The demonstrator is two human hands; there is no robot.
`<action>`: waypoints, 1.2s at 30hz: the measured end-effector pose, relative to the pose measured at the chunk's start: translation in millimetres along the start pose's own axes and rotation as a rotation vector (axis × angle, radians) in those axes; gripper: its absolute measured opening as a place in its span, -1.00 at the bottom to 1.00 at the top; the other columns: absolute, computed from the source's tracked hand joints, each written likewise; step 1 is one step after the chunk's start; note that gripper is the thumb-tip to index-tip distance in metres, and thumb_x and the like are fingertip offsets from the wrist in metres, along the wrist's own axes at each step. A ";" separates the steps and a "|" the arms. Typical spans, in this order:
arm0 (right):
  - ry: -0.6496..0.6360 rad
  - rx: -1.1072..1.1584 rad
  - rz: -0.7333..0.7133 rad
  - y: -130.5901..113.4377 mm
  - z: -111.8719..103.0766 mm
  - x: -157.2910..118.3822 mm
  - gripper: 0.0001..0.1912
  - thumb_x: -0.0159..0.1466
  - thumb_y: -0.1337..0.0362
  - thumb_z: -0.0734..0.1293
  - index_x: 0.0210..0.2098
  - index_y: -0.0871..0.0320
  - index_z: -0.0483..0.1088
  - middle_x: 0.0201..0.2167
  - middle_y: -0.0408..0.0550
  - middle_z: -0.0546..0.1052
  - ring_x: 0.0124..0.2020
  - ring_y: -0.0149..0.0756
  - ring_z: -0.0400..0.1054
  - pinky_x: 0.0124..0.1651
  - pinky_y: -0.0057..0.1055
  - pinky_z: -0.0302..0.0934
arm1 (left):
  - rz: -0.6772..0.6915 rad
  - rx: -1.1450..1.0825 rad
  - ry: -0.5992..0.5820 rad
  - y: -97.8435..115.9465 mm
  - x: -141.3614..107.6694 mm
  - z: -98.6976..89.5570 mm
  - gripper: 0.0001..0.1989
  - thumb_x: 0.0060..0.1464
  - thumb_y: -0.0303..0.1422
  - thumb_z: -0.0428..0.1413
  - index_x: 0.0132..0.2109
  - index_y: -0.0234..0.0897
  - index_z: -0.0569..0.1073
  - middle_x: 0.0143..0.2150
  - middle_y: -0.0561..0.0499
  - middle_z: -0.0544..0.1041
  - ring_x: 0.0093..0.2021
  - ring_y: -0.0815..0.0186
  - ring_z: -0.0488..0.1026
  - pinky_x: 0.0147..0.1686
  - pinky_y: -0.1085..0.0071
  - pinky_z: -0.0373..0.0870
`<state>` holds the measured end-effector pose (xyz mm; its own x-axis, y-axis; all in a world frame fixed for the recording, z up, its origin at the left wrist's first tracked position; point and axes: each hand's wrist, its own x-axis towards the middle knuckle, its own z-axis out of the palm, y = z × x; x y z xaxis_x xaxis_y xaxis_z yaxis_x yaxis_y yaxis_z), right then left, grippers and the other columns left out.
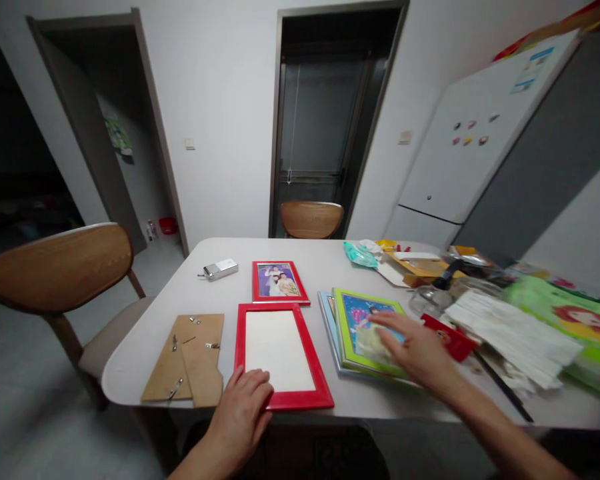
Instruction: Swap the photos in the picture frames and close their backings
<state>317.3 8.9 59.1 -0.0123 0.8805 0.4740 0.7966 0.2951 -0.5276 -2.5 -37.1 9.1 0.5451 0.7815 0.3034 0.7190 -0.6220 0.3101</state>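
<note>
A large red frame (325, 393) with a blank pale inside lies flat at the table's front. My left hand (246, 407) rests on its lower left corner, fingers bent over the edge. Left of it is a brown backing board (165, 353) with metal clips and a stand leg. Behind the red frame lies a smaller red-framed photo (280, 281). My right hand (413, 343) is over a green-framed picture (357, 320), fingers apart and slightly blurred; whether they touch it I cannot tell. That frame sits on a light blue one (331, 333).
A silver device (221, 269) lies at the back left of the table (210, 247). On the right are a teal bag (360, 255), a red packet (447, 338), white tissues (513, 333) and a green bag (570, 320). Wooden chairs stand left (60, 267) and behind (312, 219).
</note>
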 end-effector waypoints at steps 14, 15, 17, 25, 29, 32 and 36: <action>-0.433 -0.053 -0.331 -196.7 171.0 -23.5 -0.64 0.07 0.08 0.21 -0.19 0.14 0.33 -0.31 0.01 0.41 -0.23 -0.20 0.21 -0.18 -0.27 0.06 | -0.349 0.254 0.295 -112.1 -93.5 -28.6 -0.54 -0.14 -0.31 0.10 -0.02 -0.29 0.28 0.05 -0.19 0.29 0.06 0.09 0.22 -0.03 0.11 0.22; -0.429 -0.081 -0.324 -203.9 179.3 -24.0 -0.58 0.03 0.03 0.24 -0.19 0.15 0.32 -0.31 0.03 0.40 -0.23 -0.16 0.20 -0.18 -0.23 0.05 | -0.335 0.256 0.299 -117.7 -97.1 -28.7 -0.57 -0.13 -0.33 0.09 -0.04 -0.29 0.30 0.04 -0.17 0.31 0.04 0.12 0.24 -0.04 0.15 0.24; -0.427 -0.097 -0.296 -213.6 194.5 -25.0 -0.50 -0.06 0.03 0.30 -0.17 0.15 0.29 -0.29 0.04 0.37 -0.22 -0.13 0.18 -0.17 -0.19 0.05 | -0.308 0.251 0.304 -124.2 -100.2 -29.5 -0.63 -0.11 -0.34 0.08 -0.08 -0.27 0.33 0.01 -0.15 0.35 0.01 0.16 0.28 -0.06 0.21 0.28; -0.372 0.263 -0.196 -206.7 176.4 -15.1 -0.43 -0.10 0.32 0.29 -0.05 0.18 0.21 -0.22 0.01 0.29 -0.17 -0.25 0.18 -0.11 -0.35 0.11 | -0.247 0.170 0.401 -103.4 -83.0 -45.6 -0.63 -0.10 -0.24 0.10 -0.11 -0.26 0.35 -0.04 -0.13 0.39 -0.06 0.18 0.35 -0.12 0.26 0.35; -0.333 0.278 -0.152 -175.7 126.0 -15.3 -0.49 -0.09 0.39 0.24 -0.09 0.15 0.25 -0.26 -0.04 0.29 -0.21 -0.30 0.21 -0.10 -0.38 0.13 | -0.131 0.070 0.388 -62.1 -49.4 -40.5 -0.66 -0.08 -0.31 0.10 -0.11 -0.30 0.34 0.00 -0.18 0.36 0.00 0.19 0.30 -0.07 0.26 0.32; -0.326 0.194 -0.058 -141.8 100.7 -22.7 -0.54 -0.08 0.39 0.22 -0.13 0.17 0.28 -0.29 -0.04 0.29 -0.24 -0.29 0.22 -0.11 -0.35 0.14 | -0.087 -0.012 0.288 -34.3 -19.9 -26.8 -0.65 -0.12 -0.35 0.13 -0.12 -0.34 0.34 0.00 -0.20 0.35 0.00 0.19 0.29 -0.05 0.26 0.30; -0.295 0.095 -0.004 -104.9 92.8 -32.7 -0.61 -0.04 0.34 0.20 -0.18 0.16 0.32 -0.31 -0.05 0.29 -0.25 -0.27 0.23 -0.12 -0.33 0.14 | -0.072 -0.091 0.188 -17.6 4.2 -8.0 -0.69 -0.11 -0.39 0.13 -0.15 -0.33 0.34 -0.01 -0.19 0.36 0.00 0.18 0.29 -0.04 0.25 0.28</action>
<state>178.1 -16.4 33.5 -0.2013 0.9450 0.2578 0.7364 0.3195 -0.5963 -16.4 -23.3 12.2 0.3976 0.8065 0.4377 0.7067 -0.5734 0.4145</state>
